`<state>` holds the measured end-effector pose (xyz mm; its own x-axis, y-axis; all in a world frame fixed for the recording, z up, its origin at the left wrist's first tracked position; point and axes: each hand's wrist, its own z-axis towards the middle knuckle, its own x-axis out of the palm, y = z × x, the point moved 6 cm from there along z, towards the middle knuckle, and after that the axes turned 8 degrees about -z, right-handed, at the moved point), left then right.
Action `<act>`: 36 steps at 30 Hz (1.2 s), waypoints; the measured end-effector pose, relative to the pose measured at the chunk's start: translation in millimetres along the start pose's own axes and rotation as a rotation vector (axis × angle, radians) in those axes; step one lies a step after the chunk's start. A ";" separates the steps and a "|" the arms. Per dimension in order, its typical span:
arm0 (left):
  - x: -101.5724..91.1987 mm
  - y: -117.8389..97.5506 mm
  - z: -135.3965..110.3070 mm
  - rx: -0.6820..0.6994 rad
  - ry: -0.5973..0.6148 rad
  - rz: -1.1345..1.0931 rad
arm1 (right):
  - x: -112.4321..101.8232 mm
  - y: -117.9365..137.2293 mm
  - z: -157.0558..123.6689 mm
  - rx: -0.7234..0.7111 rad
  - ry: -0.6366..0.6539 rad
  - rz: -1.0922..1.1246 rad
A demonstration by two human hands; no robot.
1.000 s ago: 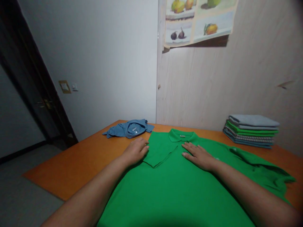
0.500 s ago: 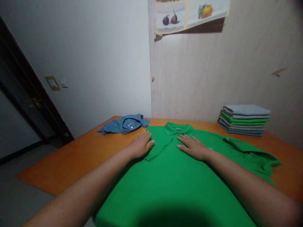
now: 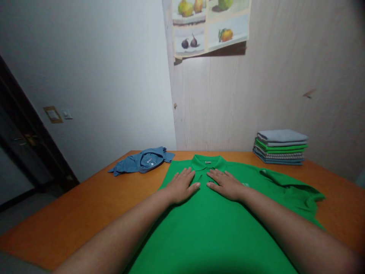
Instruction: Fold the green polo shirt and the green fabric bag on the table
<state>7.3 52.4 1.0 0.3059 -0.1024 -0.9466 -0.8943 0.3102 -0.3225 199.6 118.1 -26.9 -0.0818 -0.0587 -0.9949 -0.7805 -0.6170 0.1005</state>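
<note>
Head view, clock positions about the frame centre. Green polo shirt (image 3: 216, 224) lies toward five o'clock on the orange table (image 3: 99, 213); left hand (image 3: 181, 187) and right hand (image 3: 227, 185) press flat below its collar, thumbs spread. Blue garment (image 3: 135, 163), eight o'clock; folded stack (image 3: 281, 147), three.

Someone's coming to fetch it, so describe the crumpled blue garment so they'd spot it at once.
Find the orange table, then its far edge, left of the large green polo shirt. There lies the blue garment, bunched up with its round neck opening showing, unlike the folded stack on the right.
</note>
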 end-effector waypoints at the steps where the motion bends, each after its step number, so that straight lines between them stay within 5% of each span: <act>1: 6.0 -3.9 2.4 0.016 0.020 -0.004 | -0.6 0.7 -0.2 -0.001 0.001 0.002; 7: 16.2 -9.0 10.6 0.008 0.154 -0.010 | -2.8 2.3 -1.1 0.010 0.009 0.021; 15: 15.5 -15.4 23.7 0.020 0.125 -0.005 | 1.4 0.5 1.5 0.009 -0.006 0.042; 18: -0.3 3.0 35.1 0.003 -0.041 0.022 | 2.7 -0.7 2.5 0.001 -0.012 0.047; 22: -25.6 49.3 49.0 -0.187 -0.289 0.151 | 2.6 -1.3 2.3 -0.004 -0.010 0.058; 27: -15.2 92.2 59.5 -0.359 -0.202 0.170 | 0.9 0.2 0.8 0.000 -0.009 0.063; 36: -8.6 97.1 77.8 -0.376 -0.120 0.155 | -2.0 1.7 -1.2 0.005 -0.008 0.080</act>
<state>-56.8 157.0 -21.9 0.1747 0.0359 -0.9840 -0.9827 -0.0556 -0.1765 199.2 116.2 -24.8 -0.1491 -0.1019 -0.9836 -0.7743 -0.6066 0.1802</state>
